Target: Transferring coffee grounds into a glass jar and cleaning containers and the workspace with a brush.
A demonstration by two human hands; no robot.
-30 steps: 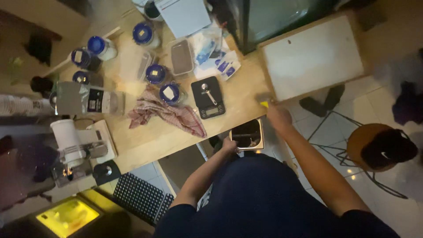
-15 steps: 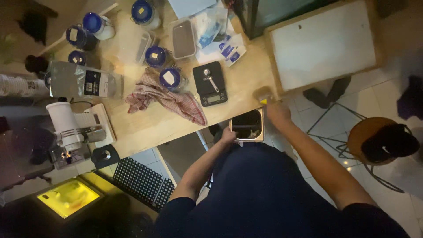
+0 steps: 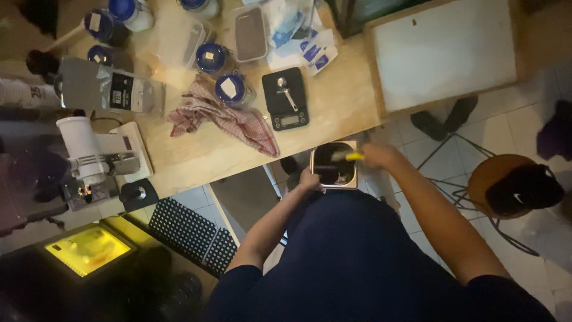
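My left hand (image 3: 308, 179) grips the near left side of a small square metal container (image 3: 352, 179), held just off the front edge of the wooden counter (image 3: 333, 119). My right hand (image 3: 376, 155) is closed on a yellow-handled brush (image 3: 351, 157) whose tip reaches into the container's dark inside. A black scale (image 3: 285, 98) with a metal spoon (image 3: 287, 92) on it lies on the counter just beyond.
A red checked cloth (image 3: 226, 121), several blue-lidded jars (image 3: 230, 87), a silver bag (image 3: 113, 90) and a white grinder (image 3: 86, 150) stand on the counter. A white board (image 3: 447, 50) lies to the right. A stool (image 3: 506, 185) with a dark cap stands at right, a black mat (image 3: 193, 235) below.
My right hand has come off the counter edge with the yellow brush and moved left into the container. The left hand keeps hold of the container.
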